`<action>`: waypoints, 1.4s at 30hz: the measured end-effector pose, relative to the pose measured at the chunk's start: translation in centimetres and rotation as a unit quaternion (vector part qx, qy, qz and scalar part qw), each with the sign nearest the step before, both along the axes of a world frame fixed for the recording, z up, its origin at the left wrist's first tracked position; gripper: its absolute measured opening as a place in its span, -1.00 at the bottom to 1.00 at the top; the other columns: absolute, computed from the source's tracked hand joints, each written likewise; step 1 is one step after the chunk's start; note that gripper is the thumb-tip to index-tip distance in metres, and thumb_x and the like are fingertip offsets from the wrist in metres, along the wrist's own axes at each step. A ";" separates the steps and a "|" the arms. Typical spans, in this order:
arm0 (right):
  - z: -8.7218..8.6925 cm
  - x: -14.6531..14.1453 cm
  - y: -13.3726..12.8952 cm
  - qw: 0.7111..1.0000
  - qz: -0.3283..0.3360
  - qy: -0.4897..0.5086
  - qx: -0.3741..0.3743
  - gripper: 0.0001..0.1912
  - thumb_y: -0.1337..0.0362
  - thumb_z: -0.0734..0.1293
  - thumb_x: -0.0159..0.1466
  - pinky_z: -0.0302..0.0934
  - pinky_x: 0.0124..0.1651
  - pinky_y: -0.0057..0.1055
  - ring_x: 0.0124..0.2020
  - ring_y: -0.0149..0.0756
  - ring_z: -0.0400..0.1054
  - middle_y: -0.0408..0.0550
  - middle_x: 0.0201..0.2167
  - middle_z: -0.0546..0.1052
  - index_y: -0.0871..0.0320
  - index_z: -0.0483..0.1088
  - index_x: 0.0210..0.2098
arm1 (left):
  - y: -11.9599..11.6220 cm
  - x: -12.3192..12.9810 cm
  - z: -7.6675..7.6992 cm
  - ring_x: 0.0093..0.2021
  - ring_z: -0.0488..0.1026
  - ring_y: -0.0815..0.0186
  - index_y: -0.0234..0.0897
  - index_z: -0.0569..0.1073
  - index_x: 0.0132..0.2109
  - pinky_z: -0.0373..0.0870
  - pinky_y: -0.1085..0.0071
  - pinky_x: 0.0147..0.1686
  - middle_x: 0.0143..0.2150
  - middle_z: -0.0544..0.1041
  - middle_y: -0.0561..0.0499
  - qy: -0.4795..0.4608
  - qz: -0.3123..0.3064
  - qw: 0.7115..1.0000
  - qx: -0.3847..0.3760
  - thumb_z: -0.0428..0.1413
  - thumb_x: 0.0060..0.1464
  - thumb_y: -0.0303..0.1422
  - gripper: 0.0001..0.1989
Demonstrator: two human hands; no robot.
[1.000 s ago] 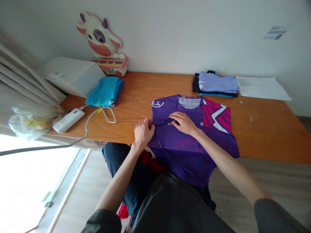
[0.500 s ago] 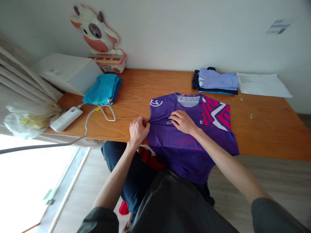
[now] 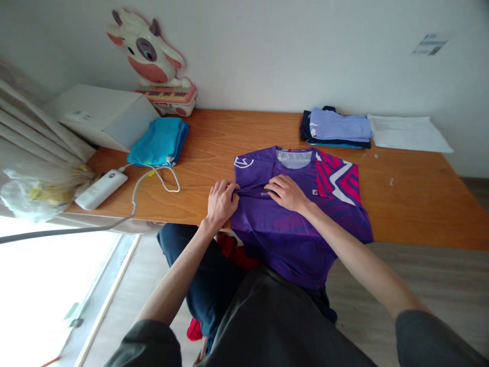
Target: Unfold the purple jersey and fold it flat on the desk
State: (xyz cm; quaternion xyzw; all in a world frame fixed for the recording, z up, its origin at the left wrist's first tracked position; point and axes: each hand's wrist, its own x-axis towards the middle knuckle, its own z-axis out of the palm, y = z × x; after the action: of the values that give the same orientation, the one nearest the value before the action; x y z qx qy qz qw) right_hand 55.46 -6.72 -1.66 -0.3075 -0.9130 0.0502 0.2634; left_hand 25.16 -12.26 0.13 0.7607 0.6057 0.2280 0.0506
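Note:
A purple shirt (image 3: 282,224) lies spread over the table's front edge, its collar toward the wall and its lower part hanging over my lap. One sleeve is pink and white, on the right. My left hand (image 3: 222,203) pinches the shirt's left edge just below the sleeve, with creases running from the fingers. On the chest, left of centre, my right hand (image 3: 286,192) rests with curled fingers closed on the fabric.
On the wooden table (image 3: 244,127) are folded blue clothes (image 3: 158,141), a white box (image 3: 110,114), a cow toy keyboard (image 3: 166,97), a white power bank (image 3: 102,188) with cable, a plastic bag (image 3: 42,191), folded clothes (image 3: 340,126) and a white packet (image 3: 408,133).
My left hand has turned slightly and shifted a little to the right at the shirt's edge. My right hand stays nearly in place. The whole view has shifted slightly.

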 end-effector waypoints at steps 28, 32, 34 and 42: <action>-0.4 -0.1 -0.1 0.992 0.103 0.059 -0.034 -0.64 0.23 0.34 0.55 0.48 0.25 0.08 0.11 0.01 0.55 0.05 0.06 0.70 -0.02 0.58 0.27 | 0.1 -0.6 0.7 0.08 0.55 -0.04 -0.09 0.67 0.14 0.50 0.02 0.16 0.02 0.64 -0.11 -0.005 -0.075 0.997 -0.003 0.14 0.18 -0.48 -0.57; 0.0 0.3 -0.2 0.994 0.061 0.086 -0.038 -0.71 0.22 0.27 0.55 0.46 0.20 0.08 0.04 0.01 0.54 0.07 -0.04 0.69 0.02 0.62 0.11 | 2.4 2.5 1.9 0.22 0.53 -0.02 -0.13 0.63 0.21 0.46 0.03 0.32 0.16 0.63 -0.14 -0.063 -0.071 0.995 0.000 0.03 0.43 -0.33 -0.63; 0.0 0.6 -0.1 0.991 0.021 0.123 -0.045 -0.68 0.24 0.22 0.55 0.46 0.14 0.07 -0.04 0.01 0.54 0.06 -0.12 0.68 0.01 0.63 0.03 | 4.1 4.6 1.9 0.40 0.44 -0.03 -0.22 0.55 0.35 0.34 0.02 0.46 0.36 0.55 -0.20 -0.072 -0.078 0.994 0.000 -0.03 0.50 -0.26 -0.56; 0.2 1.0 0.6 0.970 -0.066 0.220 -0.078 -0.61 0.21 0.14 0.59 0.44 0.13 0.00 -0.04 -0.02 0.54 0.04 -0.15 0.66 -0.01 0.61 0.04 | 7.9 8.0 -1.6 0.71 -0.07 -0.22 -0.19 0.20 0.63 -0.25 -0.32 0.64 0.69 0.16 -0.16 -0.006 -0.051 0.997 -0.051 -0.01 0.51 -0.05 -0.30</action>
State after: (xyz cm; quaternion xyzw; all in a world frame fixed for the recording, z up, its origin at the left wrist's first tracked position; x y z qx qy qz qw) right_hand 56.51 -6.11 -1.43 -0.3683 -0.8034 0.1700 0.4360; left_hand 33.18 -4.31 -1.43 0.7854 0.5770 0.1983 0.1047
